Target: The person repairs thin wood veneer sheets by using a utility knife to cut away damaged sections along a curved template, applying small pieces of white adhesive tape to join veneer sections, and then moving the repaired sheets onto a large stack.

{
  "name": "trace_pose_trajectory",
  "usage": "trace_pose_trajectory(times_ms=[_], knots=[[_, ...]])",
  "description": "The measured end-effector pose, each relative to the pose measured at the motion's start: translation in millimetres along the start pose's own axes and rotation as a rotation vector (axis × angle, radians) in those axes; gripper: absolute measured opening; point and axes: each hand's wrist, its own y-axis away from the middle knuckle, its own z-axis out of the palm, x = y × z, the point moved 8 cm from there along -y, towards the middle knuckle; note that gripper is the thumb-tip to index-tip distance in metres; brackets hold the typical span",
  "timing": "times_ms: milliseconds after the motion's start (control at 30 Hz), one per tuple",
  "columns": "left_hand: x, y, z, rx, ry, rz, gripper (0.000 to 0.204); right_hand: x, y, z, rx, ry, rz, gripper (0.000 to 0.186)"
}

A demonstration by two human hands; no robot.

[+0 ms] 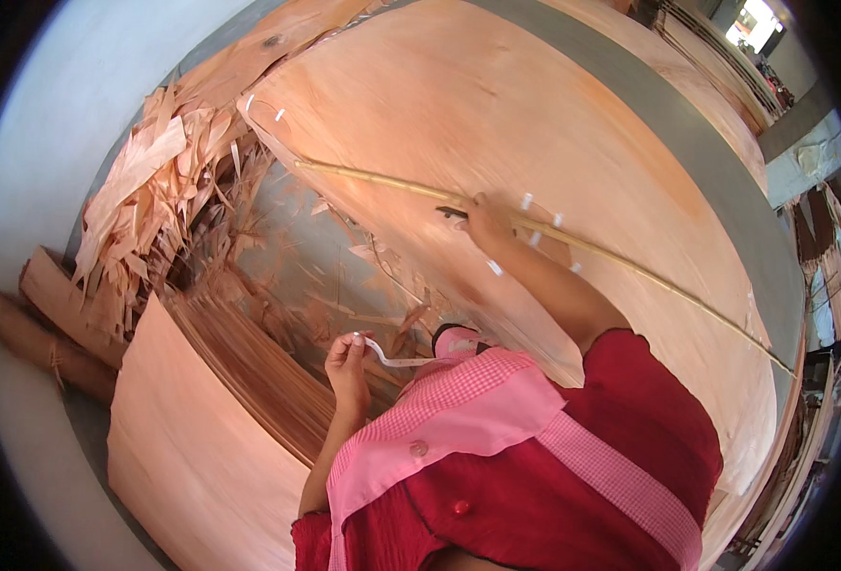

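Observation:
My left hand (347,366) is closed in a pinch on the end of a narrow white tape strip (397,362), which runs toward the front of my pink apron (468,404). My right hand (489,226) is over the large wood veneer sheet (497,124), its fingers closed around a small dark tool (452,212) whose kind I cannot make out. Beside that hand a long thin bamboo stick (639,268) lies across the sheet. Short white tape pieces (495,267) sit on the veneer around my right forearm, and a few more are at its far left corner.
A stack of veneer sheets (206,419) stands at the lower left. Torn veneer scraps (154,181) are heaped at the far left, with more strewn over the grey floor (297,228). A rolled brown bundle (54,352) rests by the left wall. More sheets stand at the right.

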Motion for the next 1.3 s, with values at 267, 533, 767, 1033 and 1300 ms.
trace_pose_trajectory(times_ms=[267,533,767,1033,1300], knots=[[80,-163,-166,0.178,-0.123,0.127,0.006,17,-88,25,-0.256,0.132,-0.037,0.018],[153,-345,-166,-0.065,-0.189,0.057,0.006,25,-249,4,-0.079,0.278,0.244,0.023],[180,-492,-67,-0.633,-0.364,0.144,0.007,-143,-292,14,0.098,-0.587,0.367,0.032],[173,-497,111,-1.171,-0.268,0.168,0.012,-249,-273,57,0.179,-1.352,0.345,0.025],[50,-525,241,-1.176,-1.067,1.029,0.046,-112,-198,54,0.426,-1.538,0.927,0.022]])
